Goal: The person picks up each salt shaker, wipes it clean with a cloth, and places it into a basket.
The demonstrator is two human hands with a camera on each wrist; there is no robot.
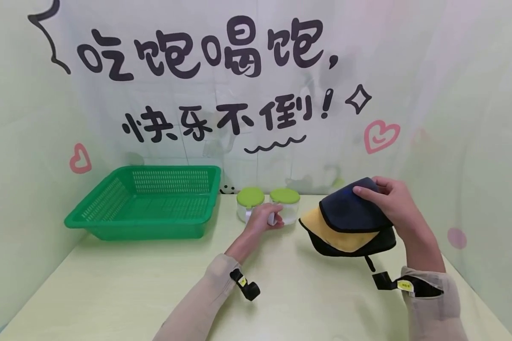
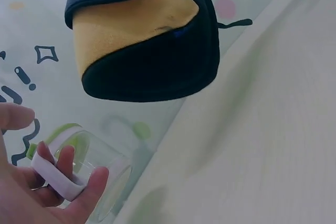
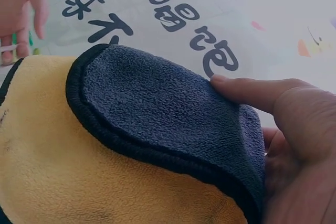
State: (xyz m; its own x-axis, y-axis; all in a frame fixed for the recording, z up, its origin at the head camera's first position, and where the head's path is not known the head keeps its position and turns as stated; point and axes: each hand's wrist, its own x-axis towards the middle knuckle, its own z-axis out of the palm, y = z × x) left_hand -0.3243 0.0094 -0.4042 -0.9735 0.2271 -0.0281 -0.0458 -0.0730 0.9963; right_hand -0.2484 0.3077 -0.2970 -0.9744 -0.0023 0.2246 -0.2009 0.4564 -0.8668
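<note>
1. The tabletop (image 1: 290,293) is pale cream and smooth, with soft shadows beneath the arms and cloth.
2. Behind it hangs a whitish, faintly creased sheet (image 1: 166,94) printed with 2 lines of bold black Chinese characters, 2 pink outlined hearts and a wavy underline; pale green-tinted walls (image 1: 490,142) flank both sides.
3. At the back left sits a green plastic basket (image 1: 142,229), rectangular, with slotted walls.
4. To its right, near the sheet, 2 clear round jars stand side by side with lime-green lids: a left jar (image 1: 241,213) and a right jar (image 1: 291,215).
5. The left hand (image 1: 262,219) has its fingers hooked through the right jar's white curved handle (image 2: 58,179).
6. The right hand (image 1: 394,201) pinches a folded plush cloth (image 1: 354,208), navy and yellow with black edging, thumb on the navy face, holding it above the tabletop's right side.
7. Both forearms wear beige sleeves (image 1: 196,308) and black wrist cameras (image 1: 251,290).
</note>
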